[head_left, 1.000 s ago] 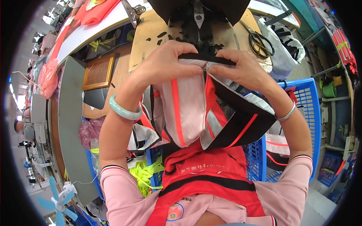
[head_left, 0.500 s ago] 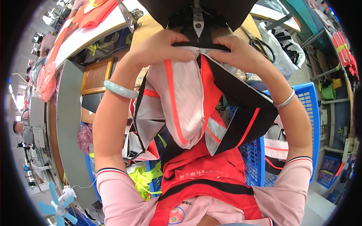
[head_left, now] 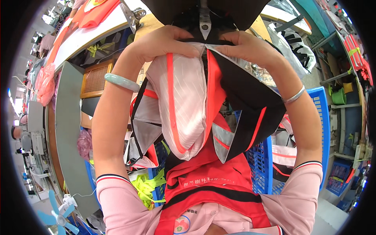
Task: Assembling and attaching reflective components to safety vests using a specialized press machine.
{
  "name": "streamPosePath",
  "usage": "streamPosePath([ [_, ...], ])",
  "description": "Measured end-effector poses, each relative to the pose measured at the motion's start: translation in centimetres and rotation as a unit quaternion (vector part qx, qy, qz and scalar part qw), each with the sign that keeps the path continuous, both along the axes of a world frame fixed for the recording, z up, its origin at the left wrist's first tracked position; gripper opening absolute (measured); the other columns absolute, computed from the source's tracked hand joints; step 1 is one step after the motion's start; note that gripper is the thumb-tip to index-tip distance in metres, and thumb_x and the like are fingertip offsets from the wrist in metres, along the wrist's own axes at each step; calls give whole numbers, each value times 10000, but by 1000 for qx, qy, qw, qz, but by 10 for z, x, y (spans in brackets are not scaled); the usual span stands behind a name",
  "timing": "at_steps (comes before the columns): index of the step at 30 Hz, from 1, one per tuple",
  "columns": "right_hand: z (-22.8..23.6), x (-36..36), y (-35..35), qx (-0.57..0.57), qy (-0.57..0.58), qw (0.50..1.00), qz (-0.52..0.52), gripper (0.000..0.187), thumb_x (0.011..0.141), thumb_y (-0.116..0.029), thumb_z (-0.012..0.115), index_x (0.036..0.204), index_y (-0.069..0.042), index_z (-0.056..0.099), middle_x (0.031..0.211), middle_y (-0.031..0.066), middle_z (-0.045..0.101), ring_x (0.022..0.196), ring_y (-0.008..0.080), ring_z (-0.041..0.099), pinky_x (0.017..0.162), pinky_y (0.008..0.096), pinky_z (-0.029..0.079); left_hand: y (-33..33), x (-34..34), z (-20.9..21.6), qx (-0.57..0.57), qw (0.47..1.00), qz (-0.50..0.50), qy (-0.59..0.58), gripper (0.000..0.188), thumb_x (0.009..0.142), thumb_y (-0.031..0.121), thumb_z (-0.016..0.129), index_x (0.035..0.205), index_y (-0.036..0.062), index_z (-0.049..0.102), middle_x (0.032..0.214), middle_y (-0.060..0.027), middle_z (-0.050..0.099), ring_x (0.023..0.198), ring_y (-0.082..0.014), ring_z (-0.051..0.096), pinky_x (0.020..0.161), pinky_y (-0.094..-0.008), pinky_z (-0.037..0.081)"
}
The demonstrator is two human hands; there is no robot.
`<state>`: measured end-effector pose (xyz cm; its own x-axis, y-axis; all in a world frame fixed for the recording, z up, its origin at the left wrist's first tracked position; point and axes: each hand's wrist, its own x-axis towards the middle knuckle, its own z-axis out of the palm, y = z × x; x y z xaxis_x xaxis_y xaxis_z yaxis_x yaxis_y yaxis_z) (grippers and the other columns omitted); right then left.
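Between my two hands stretches a sewn fabric piece, a bag-like shape with a pale, red-trimmed panel [head_left: 185,98] and a black panel [head_left: 250,94]. My left hand [head_left: 164,42] pinches its upper edge, thumb on the pale side. On the other side my right hand [head_left: 248,47] grips the same edge, thumb and fingers closed on the cloth. The edge meets in the middle, just below a pointed metal part [head_left: 204,27] of a dark machine [head_left: 172,11]. The fabric's lower end hangs over my red apron [head_left: 211,176]. Some fingertips are hidden behind the cloth.
Blue plastic baskets [head_left: 319,102] with similar fabric pieces stand on both sides of my lap. Neon-yellow strips [head_left: 147,188] lie at the lower left. A grey panel [head_left: 68,129] and a framed woven board [head_left: 95,80] stand left; a white plastic bag [head_left: 291,51] sits right.
Both hands and the fabric have risen slightly toward the machine's metal part. The pale panel has turned a little and hangs straighter. Both grips stay closed on the edge.
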<state>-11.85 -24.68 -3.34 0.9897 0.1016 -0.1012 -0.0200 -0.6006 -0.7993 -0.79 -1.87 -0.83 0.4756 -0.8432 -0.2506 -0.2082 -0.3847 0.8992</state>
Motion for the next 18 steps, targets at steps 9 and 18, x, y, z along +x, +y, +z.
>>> streamPosePath([
  [9, 3, 1, -2, 46, -13, 999, -5, 447, 885, -271, 662, 1203, 37, 600, 971, 24, 655, 871, 69, 564, 803, 226, 454, -1, 5, -2, -12, 1000, 3, 17, 456, 736, 214, 767, 1097, -44, 658, 977, -80, 686, 839, -139, 651, 793, -245, 521],
  [18, -5, 5, -9, 40, -18, 999, -21, 778, 791, -433, 732, 1297, 108, 494, 1222, 201, 604, 1133, 252, 576, 971, 303, 420, 1, 10, -12, -45, 998, 32, 14, 598, 697, 224, 811, 1160, -93, 605, 1024, -115, 674, 882, -161, 647, 832, -251, 509],
])
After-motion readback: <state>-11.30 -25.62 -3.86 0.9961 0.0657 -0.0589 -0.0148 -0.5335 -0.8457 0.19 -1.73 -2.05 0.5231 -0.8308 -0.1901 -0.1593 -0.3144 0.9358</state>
